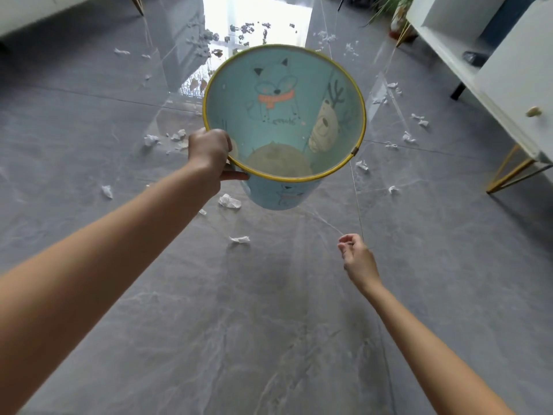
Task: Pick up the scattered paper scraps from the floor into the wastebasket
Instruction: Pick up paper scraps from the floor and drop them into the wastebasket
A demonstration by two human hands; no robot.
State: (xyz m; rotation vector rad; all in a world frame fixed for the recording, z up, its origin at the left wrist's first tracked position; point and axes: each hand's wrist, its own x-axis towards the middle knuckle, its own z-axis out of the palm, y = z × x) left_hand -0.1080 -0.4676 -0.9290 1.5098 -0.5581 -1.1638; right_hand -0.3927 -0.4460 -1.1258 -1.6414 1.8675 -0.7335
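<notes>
Left hand (209, 152) fingers curled on yellow rim of wastebasket (329, 94), held above floor (269, 324). Right hand (357, 259) fingers loosely curled, holding nothing. Paper scraps (229, 201) scattered around.

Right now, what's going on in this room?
A person grips a light blue wastebasket at its yellow rim with the left hand, tipping its opening toward the camera; no scraps show inside. The right hand hangs free, fingers loosely curled, holding nothing. Crumpled paper scraps lie scattered across the grey floor.
</notes>
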